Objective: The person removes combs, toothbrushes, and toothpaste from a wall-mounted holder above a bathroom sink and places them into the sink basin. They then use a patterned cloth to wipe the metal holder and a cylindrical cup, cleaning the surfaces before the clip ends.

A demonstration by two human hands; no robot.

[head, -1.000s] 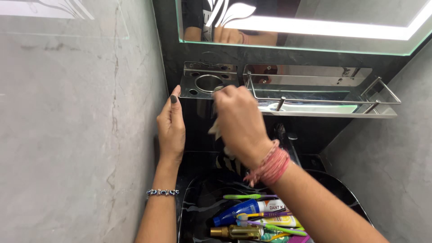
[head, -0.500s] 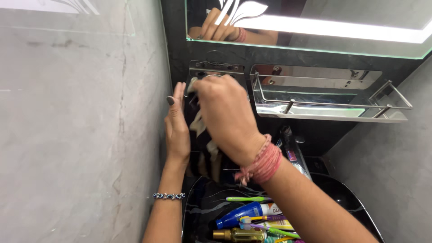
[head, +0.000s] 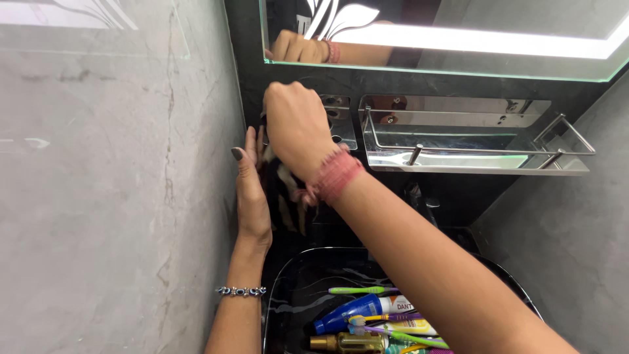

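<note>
Up high, our right hand (head: 296, 124) is clenched around a cloth (head: 283, 172) against the steel holder (head: 341, 121). Our left hand (head: 252, 190) rests flat, fingers together, beside the wall (head: 118, 183).

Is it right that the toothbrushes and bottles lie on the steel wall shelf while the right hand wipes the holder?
Not quite. The toothbrushes and bottles lie in the black sink, as the head view shows. The right hand is at the holder with a cloth.

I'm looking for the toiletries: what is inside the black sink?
In the sink lie a green toothbrush, a blue tube, a gold bottle and more brushes. The right arm covers the rest.
</note>
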